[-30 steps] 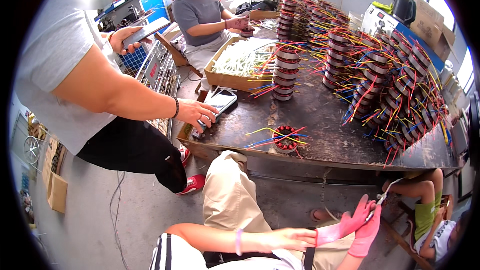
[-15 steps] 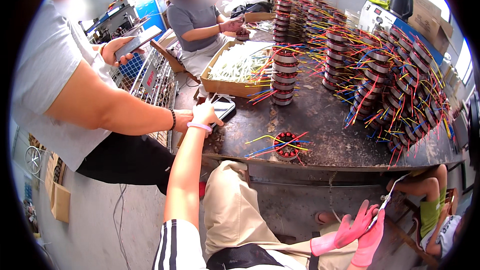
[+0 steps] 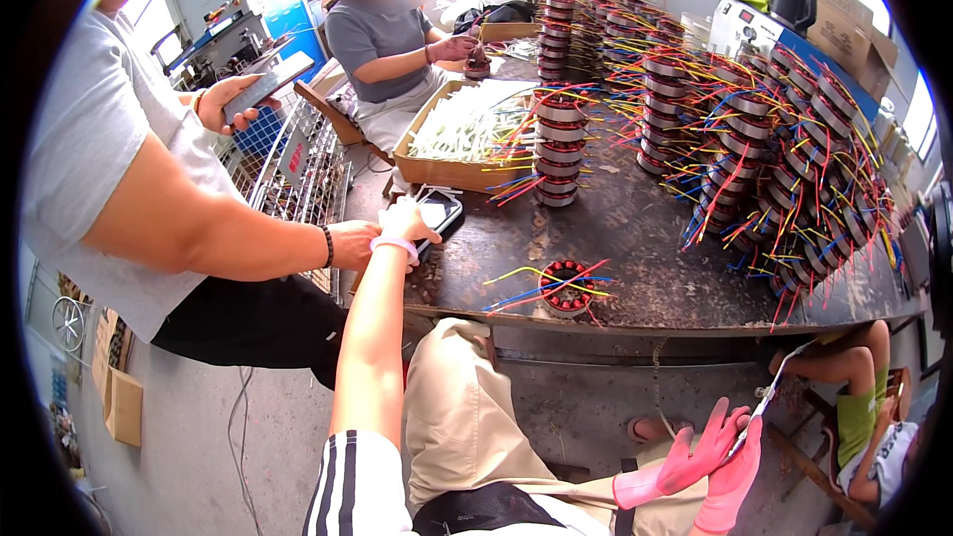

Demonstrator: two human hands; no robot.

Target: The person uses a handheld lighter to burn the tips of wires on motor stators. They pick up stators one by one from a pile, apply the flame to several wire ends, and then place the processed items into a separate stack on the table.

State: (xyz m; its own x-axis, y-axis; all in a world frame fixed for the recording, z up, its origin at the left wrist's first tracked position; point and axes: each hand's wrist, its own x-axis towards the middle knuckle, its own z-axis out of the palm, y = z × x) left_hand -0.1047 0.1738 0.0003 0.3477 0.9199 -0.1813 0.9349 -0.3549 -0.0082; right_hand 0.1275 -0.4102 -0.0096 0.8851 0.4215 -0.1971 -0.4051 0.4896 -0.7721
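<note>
My bare left hand [image 3: 402, 223], with a pale bracelet at the wrist, is closed over the near end of a phone-like device [image 3: 444, 208] at the table's left edge. A standing person's hand [image 3: 349, 243] is right beside my wrist. My right hand [image 3: 733, 467], in a pink glove, is low at the right. It grips a thin whitish strip [image 3: 766, 395] that runs up toward the table edge. A second pink glove [image 3: 667, 469], apparently empty, lies against that hand. A single motor stator [image 3: 566, 288] with red, blue and yellow wires rests near the table's front edge.
Stacked stators [image 3: 559, 144] with loose wires cover the table's middle and right. A cardboard box [image 3: 467, 174] holds white sleeves. Across the table a seated person [image 3: 382, 55] handles a stator. A wire cart [image 3: 308, 159] stands left; another person's bare legs [image 3: 854, 362] are at right.
The standing person's hand has drawn slightly left. The seated person's hands have shifted about the stator. My left hand stays at the device, and my gloved hand is nearly still.
</note>
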